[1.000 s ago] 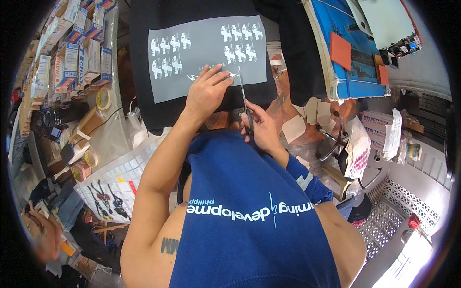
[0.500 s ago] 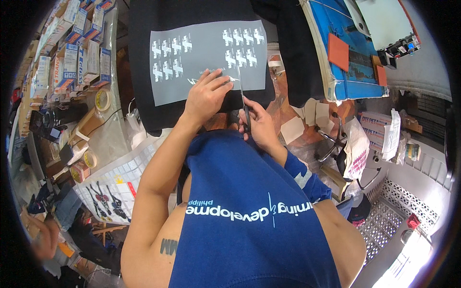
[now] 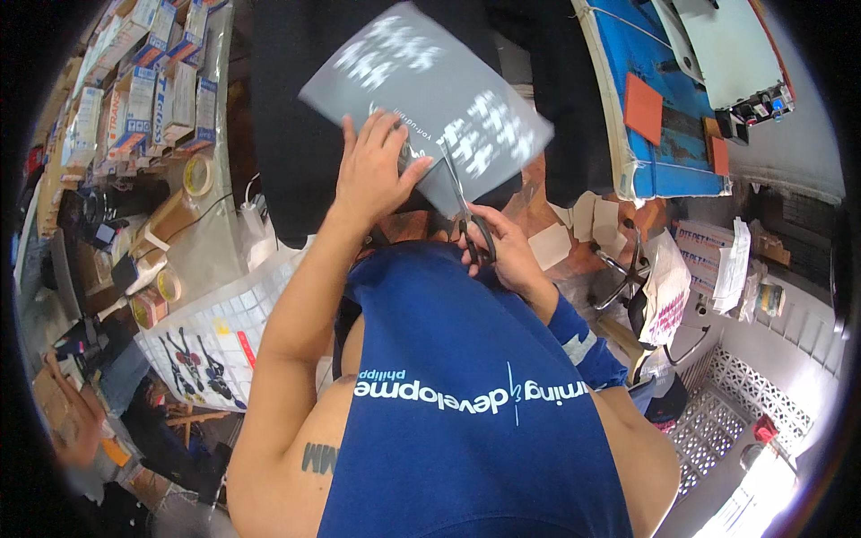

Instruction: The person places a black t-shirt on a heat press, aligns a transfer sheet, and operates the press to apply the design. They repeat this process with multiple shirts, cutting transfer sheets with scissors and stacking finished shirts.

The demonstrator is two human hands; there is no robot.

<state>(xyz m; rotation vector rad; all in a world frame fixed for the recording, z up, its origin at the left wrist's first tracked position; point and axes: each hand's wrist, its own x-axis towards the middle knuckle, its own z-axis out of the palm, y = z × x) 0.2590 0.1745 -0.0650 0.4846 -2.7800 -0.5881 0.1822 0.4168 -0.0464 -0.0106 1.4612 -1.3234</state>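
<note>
A grey translucent sheet [image 3: 408, 90] with white printed figures lies tilted over a black garment [image 3: 287, 179], its figures blurred by motion. My left hand [image 3: 372, 175] rests on the sheet's near edge, fingers stretched and thumb spread away from them. My right hand [image 3: 511, 251] is closed round the black handles of a pair of scissors [image 3: 460, 188]. The scissor blades point away from me and sit at the sheet's near right edge, slightly apart. How the blades meet the sheet is too blurred to tell.
Stacked small boxes [image 3: 134, 108] and tape rolls [image 3: 198, 176] line the left side. A blue-topped table [image 3: 682, 170] bearing orange pieces stands to the right. Pale sheets [image 3: 549, 244] lie on the floor near a chair base [image 3: 628, 269]. Another person's arm [image 3: 76, 408] shows at far left.
The sheet has turned clockwise, its left side swinging up and its right side down. My left hand has shifted slightly left with it. The scissors' handles and blades have spread apart.
</note>
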